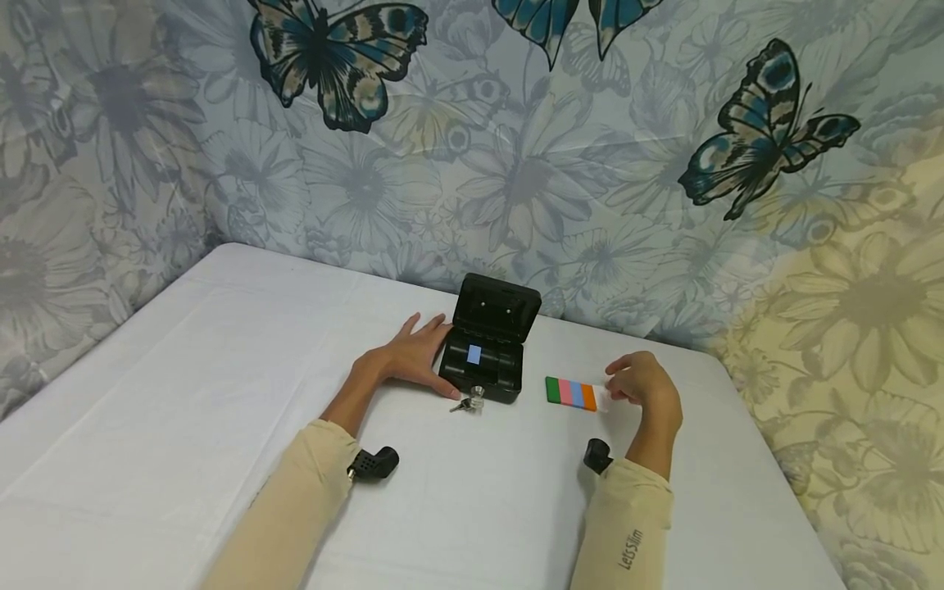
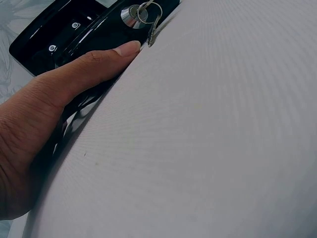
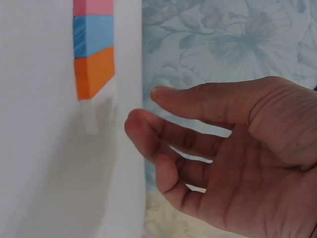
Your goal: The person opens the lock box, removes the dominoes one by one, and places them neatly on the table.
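A black cash box (image 1: 481,385) stands with its lid (image 1: 497,307) raised. Inside lies a small pale-blue piece (image 1: 474,354). My left hand (image 1: 413,358) rests against the box's left side, fingers spread toward the back; its thumb (image 2: 99,64) lies along the front face near the lock (image 2: 132,16). Keys on a ring (image 2: 150,14) hang at this lock. My right hand (image 1: 643,383) hovers with loosely bent fingers and nothing between them, beside a row of flat blocks: green (image 1: 552,390), pink (image 1: 565,392), blue (image 3: 94,35), orange (image 3: 94,73) and a white one (image 3: 89,116) at the right end.
A white cloth covers the table (image 1: 442,508). Behind it hangs a floral backdrop (image 1: 531,180) with butterflies, close to the raised lid. Both forearms wear beige sleeves with black wrist cameras (image 1: 597,456).
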A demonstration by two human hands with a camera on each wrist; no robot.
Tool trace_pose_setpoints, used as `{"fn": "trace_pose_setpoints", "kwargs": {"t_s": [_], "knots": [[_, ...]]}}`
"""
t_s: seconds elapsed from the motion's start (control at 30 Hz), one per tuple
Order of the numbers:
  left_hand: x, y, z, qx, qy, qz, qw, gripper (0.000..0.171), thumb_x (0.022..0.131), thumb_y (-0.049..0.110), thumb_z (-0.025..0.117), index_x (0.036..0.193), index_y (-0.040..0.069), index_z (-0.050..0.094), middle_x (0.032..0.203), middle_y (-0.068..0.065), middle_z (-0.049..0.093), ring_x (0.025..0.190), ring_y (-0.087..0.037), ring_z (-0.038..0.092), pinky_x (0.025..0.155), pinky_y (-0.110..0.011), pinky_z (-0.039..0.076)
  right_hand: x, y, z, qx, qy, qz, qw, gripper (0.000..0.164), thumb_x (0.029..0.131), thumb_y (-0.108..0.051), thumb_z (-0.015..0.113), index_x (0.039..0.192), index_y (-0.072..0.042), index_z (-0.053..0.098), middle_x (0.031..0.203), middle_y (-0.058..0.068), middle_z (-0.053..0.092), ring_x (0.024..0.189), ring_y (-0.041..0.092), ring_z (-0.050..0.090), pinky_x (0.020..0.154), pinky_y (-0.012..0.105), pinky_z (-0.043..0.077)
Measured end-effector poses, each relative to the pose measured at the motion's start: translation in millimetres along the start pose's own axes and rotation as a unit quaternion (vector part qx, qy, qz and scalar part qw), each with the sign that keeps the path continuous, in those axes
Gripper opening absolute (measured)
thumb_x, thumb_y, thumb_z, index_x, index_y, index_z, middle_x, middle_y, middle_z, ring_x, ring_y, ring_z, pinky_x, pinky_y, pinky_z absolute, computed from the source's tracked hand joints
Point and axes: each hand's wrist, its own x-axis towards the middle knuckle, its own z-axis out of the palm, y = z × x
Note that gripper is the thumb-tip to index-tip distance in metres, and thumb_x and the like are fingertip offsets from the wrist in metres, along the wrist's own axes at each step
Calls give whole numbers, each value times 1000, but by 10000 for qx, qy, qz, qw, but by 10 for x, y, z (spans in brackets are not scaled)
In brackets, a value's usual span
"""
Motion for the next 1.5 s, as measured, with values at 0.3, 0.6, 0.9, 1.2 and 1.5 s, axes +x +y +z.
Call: {"fn": "trace_pose_setpoints", "kwargs": {"t_s": [0.3, 0.6, 0.9, 1.2, 1.5], "knots": [[10, -10, 16, -12, 9, -3, 10000, 130, 73, 65, 83, 167, 4, 18, 177, -18, 10, 167, -31, 6, 135, -55, -8, -46, -219, 11, 105, 109, -307, 9994, 44, 97, -7, 66, 137, 9, 60, 91, 14, 80, 91, 23, 71, 91, 42, 59], [9, -12, 16, -26, 7, 13, 10000, 132, 72, 68, 82, 167, 4, 18, 177, -18, 11, 167, -30, 6, 134, -55, -9, -86, -367, 67, 45, 90, -737, 9972, 44, 99, -10, 62, 138, 9, 60, 110, 24, 78, 105, 36, 71, 99, 49, 57], [-6, -3, 4, -134, 6, 12, 9999, 132, 72, 68, 81, 167, 3, 17, 177, -19, 9, 167, -32, 5, 134, -54, -10, -52, -584, 164, 353, -10, -1100, 9933, 41, 99, -7, 61, 136, 11, 61, 107, 23, 79, 100, 33, 73, 104, 52, 57], [-3, 22, -8, -70, 7, -48, 10000, 129, 74, 63, 83, 167, 4, 18, 177, -18, 10, 167, -31, 6, 134, -56, -8, 10, -796, 306, 368, 31, -1623, 9861, 35, 98, -7, 61, 129, 10, 66, 104, 23, 80, 94, 30, 74, 86, 39, 60], [11, 2, 14, -118, 55, -7, 9999, 131, 71, 65, 84, 167, 5, 19, 176, -19, 13, 167, -32, 7, 134, -56, -9, 48, -982, 519, 469, 13, -2024, 9782, 28, 97, -4, 64, 121, 8, 70, 102, 22, 80, 95, 34, 74, 80, 36, 59]]}}
